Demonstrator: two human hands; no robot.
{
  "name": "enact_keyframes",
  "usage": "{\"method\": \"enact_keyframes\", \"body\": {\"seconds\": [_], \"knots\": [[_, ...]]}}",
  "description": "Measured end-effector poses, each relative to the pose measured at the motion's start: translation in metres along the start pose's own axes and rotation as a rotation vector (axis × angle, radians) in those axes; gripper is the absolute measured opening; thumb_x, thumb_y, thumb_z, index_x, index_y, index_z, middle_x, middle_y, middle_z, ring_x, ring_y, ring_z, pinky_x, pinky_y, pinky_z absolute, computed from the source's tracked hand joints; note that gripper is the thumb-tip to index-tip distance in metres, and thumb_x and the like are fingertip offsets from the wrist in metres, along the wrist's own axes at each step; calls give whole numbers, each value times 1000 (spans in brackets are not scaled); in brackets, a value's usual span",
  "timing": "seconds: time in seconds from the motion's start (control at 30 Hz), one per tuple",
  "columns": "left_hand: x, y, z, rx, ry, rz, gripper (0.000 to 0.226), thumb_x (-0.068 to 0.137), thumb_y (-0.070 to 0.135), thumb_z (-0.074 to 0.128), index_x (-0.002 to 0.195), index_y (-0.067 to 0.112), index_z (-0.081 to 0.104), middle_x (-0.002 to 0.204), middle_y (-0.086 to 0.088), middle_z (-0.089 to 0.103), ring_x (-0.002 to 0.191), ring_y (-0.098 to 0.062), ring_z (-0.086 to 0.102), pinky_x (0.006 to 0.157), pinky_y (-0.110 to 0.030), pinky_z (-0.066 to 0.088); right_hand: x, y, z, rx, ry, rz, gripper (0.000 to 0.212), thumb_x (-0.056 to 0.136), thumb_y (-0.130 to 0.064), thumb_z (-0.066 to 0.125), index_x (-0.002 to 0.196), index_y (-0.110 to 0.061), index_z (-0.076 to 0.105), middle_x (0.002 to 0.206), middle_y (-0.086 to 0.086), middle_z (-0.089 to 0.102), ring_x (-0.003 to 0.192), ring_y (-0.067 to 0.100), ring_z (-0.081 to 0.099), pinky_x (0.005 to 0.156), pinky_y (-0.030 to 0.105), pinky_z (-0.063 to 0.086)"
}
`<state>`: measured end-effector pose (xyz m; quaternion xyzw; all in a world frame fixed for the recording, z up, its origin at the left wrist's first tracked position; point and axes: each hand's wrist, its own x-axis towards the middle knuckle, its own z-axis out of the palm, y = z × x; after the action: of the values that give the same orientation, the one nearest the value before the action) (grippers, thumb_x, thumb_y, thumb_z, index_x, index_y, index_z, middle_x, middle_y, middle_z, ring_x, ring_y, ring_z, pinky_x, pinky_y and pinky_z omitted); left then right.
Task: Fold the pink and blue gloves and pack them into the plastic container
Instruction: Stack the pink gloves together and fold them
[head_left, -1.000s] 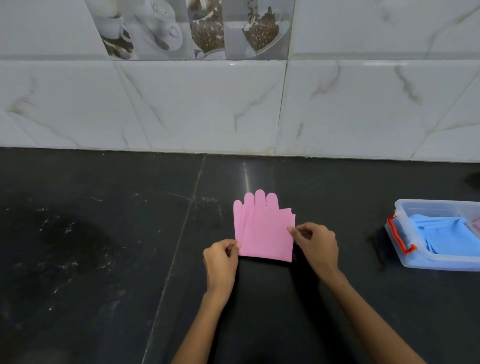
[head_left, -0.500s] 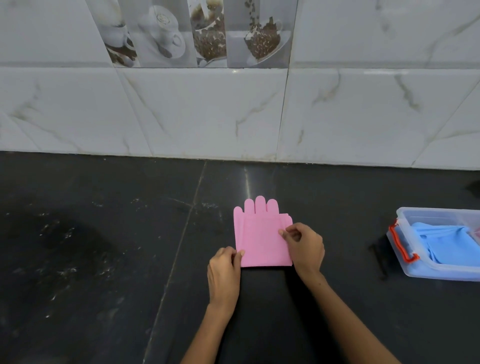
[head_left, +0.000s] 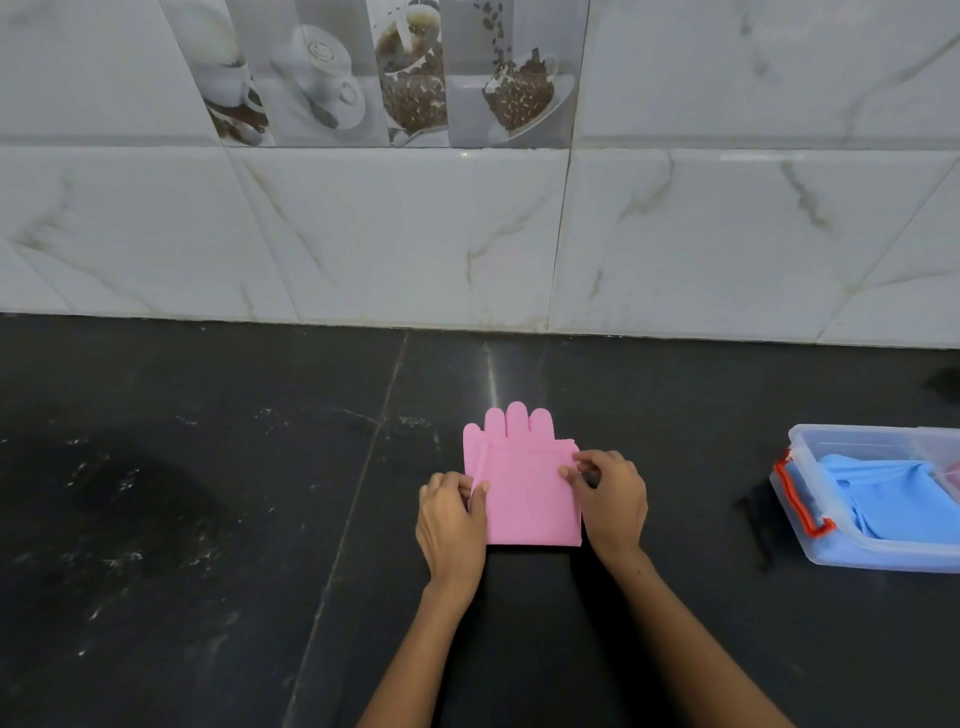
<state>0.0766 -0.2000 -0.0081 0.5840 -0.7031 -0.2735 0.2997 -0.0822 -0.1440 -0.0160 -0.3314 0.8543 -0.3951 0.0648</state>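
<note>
A folded pink glove (head_left: 524, 493) lies flat on the black counter (head_left: 208, 519), its fingertips pointing toward the wall. My left hand (head_left: 452, 525) pinches its left edge with thumb on top. My right hand (head_left: 608, 499) pinches the right edge near the upper corner. At the right edge of the view stands a clear plastic container (head_left: 810, 441) with an orange latch (head_left: 802, 506). Folded blue gloves (head_left: 893, 499) lie inside it, and a bit of pink shows at its far right.
A white marble-tiled wall (head_left: 467, 234) rises behind the counter, with a strip of coffee-cup picture tiles at the top. A grout seam runs diagonally across the counter left of the glove. A dark smudge sits at the far right near the wall.
The folded cuff layer has been pulled up to lie square over the palm. Both hands slid up along the glove's side edges, away from its near corners.
</note>
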Motion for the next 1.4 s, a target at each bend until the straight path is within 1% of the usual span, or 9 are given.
{"method": "enact_keyframes", "body": {"seconds": [0.3,0.43,0.57,0.67,0.73,0.93,1.17,1.3,1.4], "knots": [[-6,-4,4,31,112,-19,20,84,27,69,99,15,61,98,1,58,94,-19,55,77,-31,45,8,-4,9,-44,-17,-49,11,81,-25,71,88,-16,71,95,0,67,87,16,57,85,35,46],[3,9,16,332,34,423,38,88,14,60,125,15,52,141,-8,46,125,-30,48,100,-44,43,8,2,13,-117,1,-41,13,81,-29,70,87,-17,70,94,0,67,88,17,58,84,33,40],[21,3,26,583,-203,766,46,91,27,58,135,15,52,147,-6,43,138,-23,37,112,-41,32,7,3,11,-164,-20,-62,18,85,-33,65,92,-17,66,98,0,64,90,16,55,82,31,40],[34,-14,33,541,-466,722,52,102,32,25,151,20,13,160,2,7,148,-14,3,117,-29,-4,-2,0,2,-186,18,-213,21,86,-27,65,102,-15,63,107,3,61,96,17,54,84,29,41],[38,-19,37,519,-494,710,51,103,33,20,152,24,7,160,6,1,147,-11,-3,116,-27,-8,-16,-1,-8,-161,35,-391,22,82,-23,70,101,-14,66,107,3,64,100,18,57,88,31,42],[45,-16,36,482,-583,670,51,103,32,22,151,27,6,160,8,-1,147,-11,-5,117,-30,-6,-47,19,-29,-261,-269,-714,23,75,-37,73,94,-24,73,98,-9,71,96,11,65,91,29,44],[43,4,20,530,-674,619,51,103,29,25,152,24,8,161,5,1,148,-14,0,119,-33,2,-39,10,-26,-339,-219,-776,24,66,-20,84,87,-28,76,86,-11,74,82,8,68,82,27,50],[20,31,9,713,-625,533,49,102,27,32,149,15,23,159,-6,18,141,-24,28,104,-37,36,-15,14,-53,-242,-343,-880,19,67,-9,80,78,-24,77,80,-9,74,75,12,68,80,28,49],[-16,63,9,867,-677,533,37,101,23,37,132,7,48,137,-13,47,121,-31,47,87,-40,41,16,32,-99,-244,-483,-763,24,70,-5,76,77,-28,77,82,-12,73,80,13,65,77,27,51]]}}
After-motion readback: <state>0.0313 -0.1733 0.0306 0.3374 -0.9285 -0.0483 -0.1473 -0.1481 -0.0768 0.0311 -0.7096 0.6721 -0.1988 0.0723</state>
